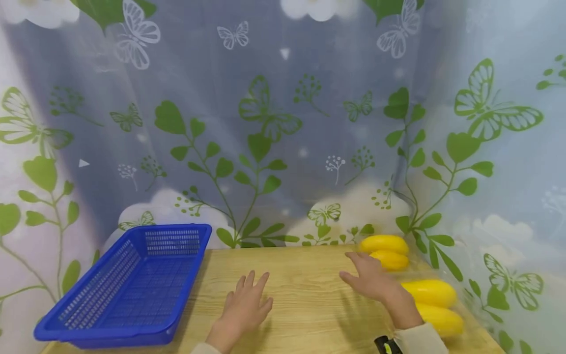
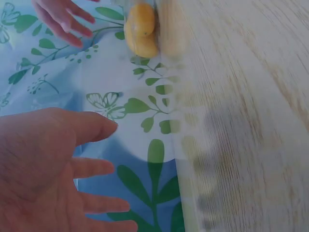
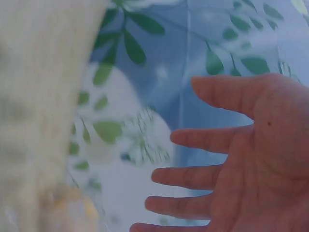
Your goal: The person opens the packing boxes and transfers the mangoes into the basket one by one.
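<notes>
My left hand (image 1: 242, 310) hovers over the wooden table with its fingers spread, right of a blue plastic basket (image 1: 187, 295). Nothing is in its grasp; the left wrist view shows the palm (image 2: 34, 169) bare. My right hand (image 1: 372, 278), also spread and holding nothing, is over the table's right side. Nearest to it are smooth, oblong yellow fruits in two pairs: a far pair (image 1: 383, 243) and a near pair (image 1: 431, 293). The hand and forearm overlap parts of both pairs in the head view. In the right wrist view, the palm (image 3: 275, 159) faces the camera.
The basket has slotted sides and shows its bare floor. Behind the wooden table (image 1: 300, 290) hangs a blue curtain (image 1: 199, 73) with leaves and butterflies, which continues along the right side. A black band (image 1: 388, 345) circles my right wrist beside a pale sleeve (image 1: 420, 340).
</notes>
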`<state>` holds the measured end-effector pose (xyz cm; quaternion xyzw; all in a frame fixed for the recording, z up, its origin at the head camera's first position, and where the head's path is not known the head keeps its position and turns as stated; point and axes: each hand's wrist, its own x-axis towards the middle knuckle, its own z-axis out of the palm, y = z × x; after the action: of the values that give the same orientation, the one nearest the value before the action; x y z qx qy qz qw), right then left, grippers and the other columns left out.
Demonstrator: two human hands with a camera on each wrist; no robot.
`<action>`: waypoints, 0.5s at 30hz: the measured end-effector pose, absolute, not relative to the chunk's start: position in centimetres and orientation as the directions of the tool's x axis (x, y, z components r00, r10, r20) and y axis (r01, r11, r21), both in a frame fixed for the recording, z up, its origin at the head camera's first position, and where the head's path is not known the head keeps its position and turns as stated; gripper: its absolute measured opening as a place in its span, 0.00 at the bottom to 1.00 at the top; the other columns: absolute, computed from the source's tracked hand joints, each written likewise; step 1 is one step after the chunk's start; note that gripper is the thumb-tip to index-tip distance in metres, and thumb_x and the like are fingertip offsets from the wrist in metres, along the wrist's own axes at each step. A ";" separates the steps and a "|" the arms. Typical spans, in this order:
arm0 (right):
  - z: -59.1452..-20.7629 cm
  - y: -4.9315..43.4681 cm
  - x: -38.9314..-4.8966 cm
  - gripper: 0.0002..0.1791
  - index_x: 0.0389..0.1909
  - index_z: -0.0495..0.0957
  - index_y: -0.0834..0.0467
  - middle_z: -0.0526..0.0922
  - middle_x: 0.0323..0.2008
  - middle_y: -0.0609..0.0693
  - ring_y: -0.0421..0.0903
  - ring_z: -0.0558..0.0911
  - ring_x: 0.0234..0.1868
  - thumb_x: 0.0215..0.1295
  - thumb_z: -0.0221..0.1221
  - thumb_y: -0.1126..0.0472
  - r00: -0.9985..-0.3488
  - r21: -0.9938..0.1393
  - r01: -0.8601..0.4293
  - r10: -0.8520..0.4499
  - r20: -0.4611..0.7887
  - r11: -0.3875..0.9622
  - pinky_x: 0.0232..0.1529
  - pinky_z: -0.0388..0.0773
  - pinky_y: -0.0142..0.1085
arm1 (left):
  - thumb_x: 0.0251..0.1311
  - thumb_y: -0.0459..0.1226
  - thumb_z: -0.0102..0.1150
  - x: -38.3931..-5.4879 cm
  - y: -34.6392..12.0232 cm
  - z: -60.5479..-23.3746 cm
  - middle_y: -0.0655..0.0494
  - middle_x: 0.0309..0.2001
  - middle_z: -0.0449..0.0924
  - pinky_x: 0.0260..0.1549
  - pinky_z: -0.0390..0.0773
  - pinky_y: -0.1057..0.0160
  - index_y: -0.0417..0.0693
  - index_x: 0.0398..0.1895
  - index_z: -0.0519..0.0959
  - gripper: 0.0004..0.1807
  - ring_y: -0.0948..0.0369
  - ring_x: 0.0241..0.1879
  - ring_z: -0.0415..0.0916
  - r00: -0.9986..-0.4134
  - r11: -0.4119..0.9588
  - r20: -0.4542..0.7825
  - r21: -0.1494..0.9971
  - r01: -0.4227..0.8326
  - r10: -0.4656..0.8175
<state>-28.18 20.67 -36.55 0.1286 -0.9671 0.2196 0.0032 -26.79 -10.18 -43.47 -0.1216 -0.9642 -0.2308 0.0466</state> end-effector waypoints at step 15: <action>-34.7 32.6 -28.4 0.41 0.69 0.64 0.78 0.67 0.67 0.81 0.80 0.68 0.65 0.70 0.62 0.50 -0.989 -0.313 -0.118 -0.141 -0.052 0.942 0.60 0.71 0.68 | 0.68 0.40 0.59 -26.7 -11.0 -44.0 0.31 0.70 0.69 0.54 0.72 0.22 0.44 0.70 0.73 0.28 0.32 0.68 0.68 -0.952 0.847 0.173 0.437 0.303 0.251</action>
<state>-28.37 32.62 -34.66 0.0659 -0.9848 0.1566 -0.0371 -26.75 -11.00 -43.95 -0.1444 -0.9594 -0.2360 0.0548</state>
